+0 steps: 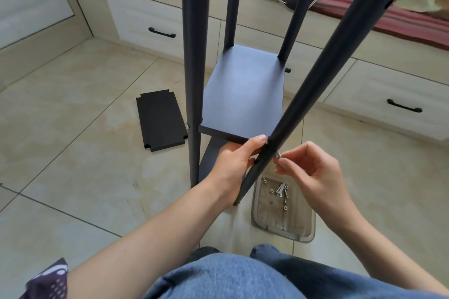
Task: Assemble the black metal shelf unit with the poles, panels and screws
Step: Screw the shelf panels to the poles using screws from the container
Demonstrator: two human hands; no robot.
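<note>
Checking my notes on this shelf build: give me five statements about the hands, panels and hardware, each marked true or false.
1. The right hand pinches a screw at the near right pole. True.
2. The left hand rests flat on the floor. False: it grips the shelf panel corner by that pole.
3. A spare panel lies on the tiles, left of the frame. True.
4. The clear tray sits on the shelf panel. False: it sits on the floor.
5. The tray holds only a wrench. False: a wrench plus small fasteners.
</note>
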